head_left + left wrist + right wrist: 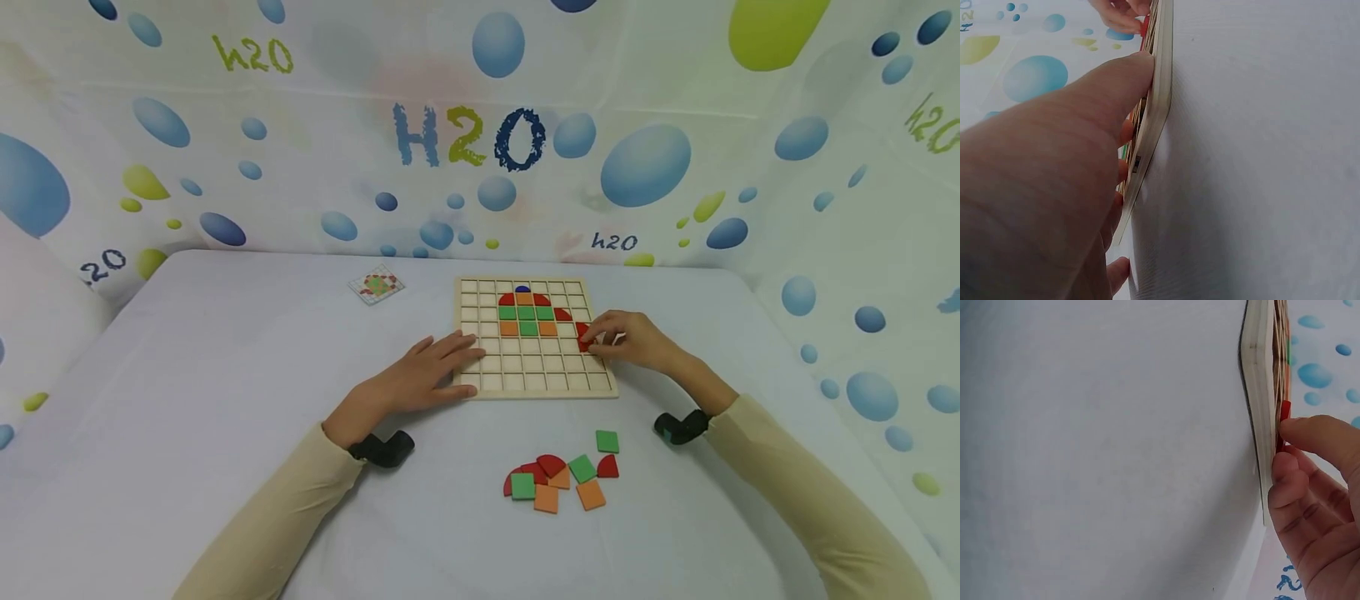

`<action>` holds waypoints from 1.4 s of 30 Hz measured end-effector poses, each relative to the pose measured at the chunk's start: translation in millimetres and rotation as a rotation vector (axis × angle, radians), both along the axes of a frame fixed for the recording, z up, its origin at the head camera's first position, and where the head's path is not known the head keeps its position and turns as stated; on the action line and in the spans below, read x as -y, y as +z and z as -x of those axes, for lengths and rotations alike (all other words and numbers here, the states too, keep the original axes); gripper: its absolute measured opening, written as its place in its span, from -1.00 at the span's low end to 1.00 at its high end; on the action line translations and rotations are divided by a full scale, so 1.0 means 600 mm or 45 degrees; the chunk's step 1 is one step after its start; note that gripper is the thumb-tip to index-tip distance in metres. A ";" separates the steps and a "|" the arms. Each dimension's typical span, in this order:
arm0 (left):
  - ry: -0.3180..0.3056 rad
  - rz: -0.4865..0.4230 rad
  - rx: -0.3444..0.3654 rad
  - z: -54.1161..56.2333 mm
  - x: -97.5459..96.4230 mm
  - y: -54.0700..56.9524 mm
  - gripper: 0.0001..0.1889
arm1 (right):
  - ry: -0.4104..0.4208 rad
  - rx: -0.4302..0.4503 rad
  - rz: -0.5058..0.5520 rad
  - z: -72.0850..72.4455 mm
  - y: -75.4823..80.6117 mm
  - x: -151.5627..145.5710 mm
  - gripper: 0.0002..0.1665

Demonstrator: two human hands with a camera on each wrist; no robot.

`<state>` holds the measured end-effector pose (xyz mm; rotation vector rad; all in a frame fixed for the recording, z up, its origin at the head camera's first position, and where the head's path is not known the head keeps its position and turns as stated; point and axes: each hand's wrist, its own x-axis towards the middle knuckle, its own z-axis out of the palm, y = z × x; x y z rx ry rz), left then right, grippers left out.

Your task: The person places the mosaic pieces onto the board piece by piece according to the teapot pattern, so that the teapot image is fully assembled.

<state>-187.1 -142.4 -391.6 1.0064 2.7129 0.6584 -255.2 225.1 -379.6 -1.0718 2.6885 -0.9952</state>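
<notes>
A wooden grid board (536,383) lies on the white table. Near its right edge my right hand (633,340) pinches a red piece (1285,411) between thumb and fingers, over the grid's last columns. My left hand (427,372) lies with fingers spread on the board's left edge, its thumb at the front left corner. Set in the grid are green squares (527,313), orange squares (509,328), red quarter-round pieces (562,314) and a blue rounded piece (522,289) at the top. In the left wrist view the red piece shows beyond the board's edge.
Loose pieces lie in front of the board: green squares (522,486), orange squares (591,494) and red quarter-rounds (608,467), some overlapping. A small card (377,284) with a coloured grid pattern lies at the back left. A printed curtain (300,183) hangs behind the table.
</notes>
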 end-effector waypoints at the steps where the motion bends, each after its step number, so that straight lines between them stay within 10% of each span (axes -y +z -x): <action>1: 0.002 0.000 -0.001 -0.002 -0.001 -0.001 -0.36 | 0.007 0.000 -0.002 -0.001 -0.002 0.000 -0.79; 42: 0.067 0.000 0.011 -0.046 -0.027 -0.002 -0.36 | 0.033 0.090 -0.021 -0.025 -0.002 -0.022 -0.76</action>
